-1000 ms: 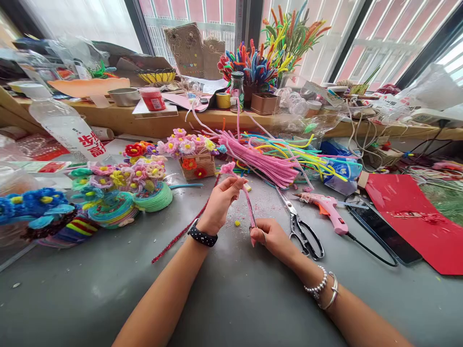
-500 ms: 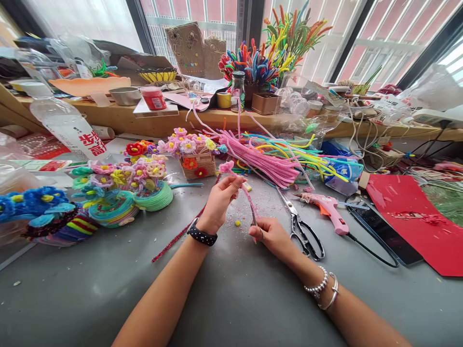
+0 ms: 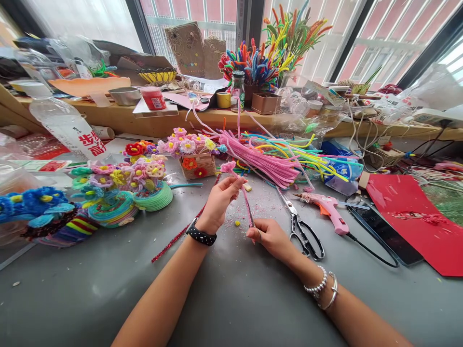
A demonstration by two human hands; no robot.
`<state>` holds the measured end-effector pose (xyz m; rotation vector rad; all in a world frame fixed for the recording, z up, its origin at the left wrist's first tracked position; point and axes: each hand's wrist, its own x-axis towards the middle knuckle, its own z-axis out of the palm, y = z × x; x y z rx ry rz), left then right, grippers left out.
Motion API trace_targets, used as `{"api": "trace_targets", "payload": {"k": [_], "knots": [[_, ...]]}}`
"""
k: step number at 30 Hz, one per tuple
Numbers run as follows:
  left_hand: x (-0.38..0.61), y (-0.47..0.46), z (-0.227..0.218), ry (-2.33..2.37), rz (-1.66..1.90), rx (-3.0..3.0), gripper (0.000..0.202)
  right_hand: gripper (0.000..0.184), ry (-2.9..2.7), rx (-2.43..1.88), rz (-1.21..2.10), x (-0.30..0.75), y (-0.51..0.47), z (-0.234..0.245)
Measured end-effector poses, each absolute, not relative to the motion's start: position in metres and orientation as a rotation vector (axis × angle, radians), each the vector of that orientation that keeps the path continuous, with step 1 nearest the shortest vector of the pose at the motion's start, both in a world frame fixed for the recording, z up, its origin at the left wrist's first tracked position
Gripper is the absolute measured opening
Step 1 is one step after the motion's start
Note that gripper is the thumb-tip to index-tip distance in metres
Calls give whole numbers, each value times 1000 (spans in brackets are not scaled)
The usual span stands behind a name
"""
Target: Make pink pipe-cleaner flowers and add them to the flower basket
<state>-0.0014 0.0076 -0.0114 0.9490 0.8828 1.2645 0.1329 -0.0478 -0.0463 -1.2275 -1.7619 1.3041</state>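
Observation:
My left hand (image 3: 223,198) is closed in a pinch on a pink pipe cleaner. A fuzzy pink pipe-cleaner flower (image 3: 227,166) shows just above its fingertips. The pink pipe cleaner (image 3: 246,201) runs down from these fingers toward my right hand (image 3: 265,232). That hand is closed around small scissors (image 3: 251,221); their narrow dark blades point up along the strand, and the fingers hide most of the handles. A small yellow ball (image 3: 237,223) lies on the table between the hands. Left of my left hand is a dark red glittery pipe cleaner (image 3: 173,239).
Large scissors (image 3: 303,231), a pink glue gun (image 3: 327,207), a black phone (image 3: 388,236) and red sheet (image 3: 415,217) lie to the right. Pink pipe cleaners (image 3: 260,159) are bundled behind. Pipe-cleaner flower pots (image 3: 154,195) and a water bottle (image 3: 68,120) stand left.
My right hand and the small scissors have shifted slightly left, and the blades lie closer along the pink strand. My left hand has barely moved.

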Motion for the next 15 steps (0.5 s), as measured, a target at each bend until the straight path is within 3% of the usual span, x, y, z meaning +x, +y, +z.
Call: {"api": "trace_targets", "payload": {"k": [15], "knots": [[0, 7, -12, 913, 1268, 959, 21, 64, -1755, -1229, 1298, 131, -49, -42]]}}
